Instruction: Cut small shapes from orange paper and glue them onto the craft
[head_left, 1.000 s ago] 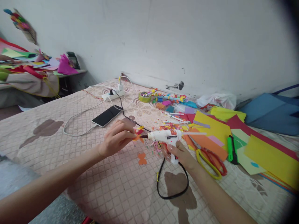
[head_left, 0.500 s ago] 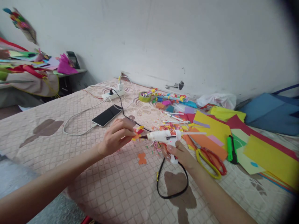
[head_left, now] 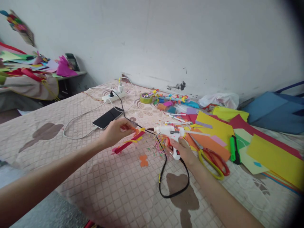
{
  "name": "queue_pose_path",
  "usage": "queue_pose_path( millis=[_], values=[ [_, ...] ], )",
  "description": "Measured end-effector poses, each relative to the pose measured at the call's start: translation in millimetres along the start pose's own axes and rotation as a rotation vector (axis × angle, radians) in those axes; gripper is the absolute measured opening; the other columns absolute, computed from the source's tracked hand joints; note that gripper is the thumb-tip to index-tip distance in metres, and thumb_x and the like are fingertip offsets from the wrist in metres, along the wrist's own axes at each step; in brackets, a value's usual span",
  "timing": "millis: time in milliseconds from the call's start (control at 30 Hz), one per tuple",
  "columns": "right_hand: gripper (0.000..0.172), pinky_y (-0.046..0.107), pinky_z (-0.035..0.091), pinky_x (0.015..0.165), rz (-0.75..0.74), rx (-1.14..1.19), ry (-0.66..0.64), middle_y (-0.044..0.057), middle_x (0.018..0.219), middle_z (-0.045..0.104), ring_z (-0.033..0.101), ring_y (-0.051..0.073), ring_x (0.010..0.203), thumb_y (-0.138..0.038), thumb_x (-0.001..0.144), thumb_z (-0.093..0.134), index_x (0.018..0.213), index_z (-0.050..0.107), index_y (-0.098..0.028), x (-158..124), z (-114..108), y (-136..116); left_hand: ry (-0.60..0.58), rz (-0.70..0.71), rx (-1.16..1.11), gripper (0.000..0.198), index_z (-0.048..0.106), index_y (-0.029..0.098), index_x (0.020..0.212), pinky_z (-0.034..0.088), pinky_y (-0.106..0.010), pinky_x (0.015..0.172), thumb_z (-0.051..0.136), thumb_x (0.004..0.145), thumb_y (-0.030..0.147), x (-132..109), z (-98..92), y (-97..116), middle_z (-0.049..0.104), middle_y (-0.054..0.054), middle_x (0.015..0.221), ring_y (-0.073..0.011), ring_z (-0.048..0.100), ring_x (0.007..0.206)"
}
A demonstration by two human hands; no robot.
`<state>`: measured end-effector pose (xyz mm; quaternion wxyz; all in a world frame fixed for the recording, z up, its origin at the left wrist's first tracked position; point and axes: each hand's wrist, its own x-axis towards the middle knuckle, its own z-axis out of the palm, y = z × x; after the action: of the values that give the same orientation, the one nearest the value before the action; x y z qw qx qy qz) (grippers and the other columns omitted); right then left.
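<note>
Glue gun (head_left: 169,131): being gripped by the right hand (head_left: 181,152), fingers wrapped about the handle, nozzle being pointed leftwards.
Red paper strip (head_left: 129,143), with small orange and yellow bits at its upper end: being pinched between thumb and fingertips of the left hand (head_left: 116,131), above the middle of the bedspread (head_left: 106,190).
Step judged: glue being applied at the strip's tip.
Next move: a steady nozzle and fingertips clear of hot glue are being called for.
Scissors (head_left: 213,161), orange cut-out (head_left: 143,160): lying nearby.

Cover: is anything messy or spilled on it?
Yes. Tiny coloured paper scraps lie scattered over the cover under the glue gun in the right hand, beside the red paper strip in the left hand. Nothing looks broken.
</note>
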<state>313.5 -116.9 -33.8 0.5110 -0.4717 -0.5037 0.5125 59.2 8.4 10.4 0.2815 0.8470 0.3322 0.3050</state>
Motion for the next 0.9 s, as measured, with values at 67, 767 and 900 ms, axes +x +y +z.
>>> queue_pose_path(
  millis=[67,767,900],
  values=[
    [0.029,0.022,0.031,0.042,-0.015,-0.002,0.02,-0.004,0.047,0.045,0.041,0.009,0.042,-0.044,0.083,0.053,0.072,0.056,-0.017,1,-1,1,-0.156,-0.132,0.016,0.019,0.064,0.015,0.076,0.045,-0.022,0.057,0.063,0.074,0.033,9,-1.3,-6,0.065,-0.002,0.069,-0.0116,0.058,0.062],
    [0.036,0.023,0.029,0.042,-0.021,-0.056,0.054,-0.004,0.046,0.046,0.041,0.009,0.041,-0.048,0.082,0.052,0.063,0.05,-0.018,3,-5,0,-0.569,-0.183,0.42,0.025,0.067,0.016,0.067,0.035,-0.022,0.053,0.062,0.058,0.038,68,13.1,-7,0.063,-0.002,0.064,-0.0146,0.055,0.063],
    [0.034,0.023,0.029,0.042,-0.019,-0.044,0.051,-0.004,0.047,0.046,0.042,0.01,0.041,-0.048,0.082,0.053,0.064,0.05,-0.019,3,-6,3,-0.575,-0.189,0.438,0.026,0.067,0.016,0.068,0.035,-0.023,0.054,0.062,0.058,0.04,70,16.8,-9,0.064,-0.003,0.066,-0.0154,0.055,0.065]
  ],
)
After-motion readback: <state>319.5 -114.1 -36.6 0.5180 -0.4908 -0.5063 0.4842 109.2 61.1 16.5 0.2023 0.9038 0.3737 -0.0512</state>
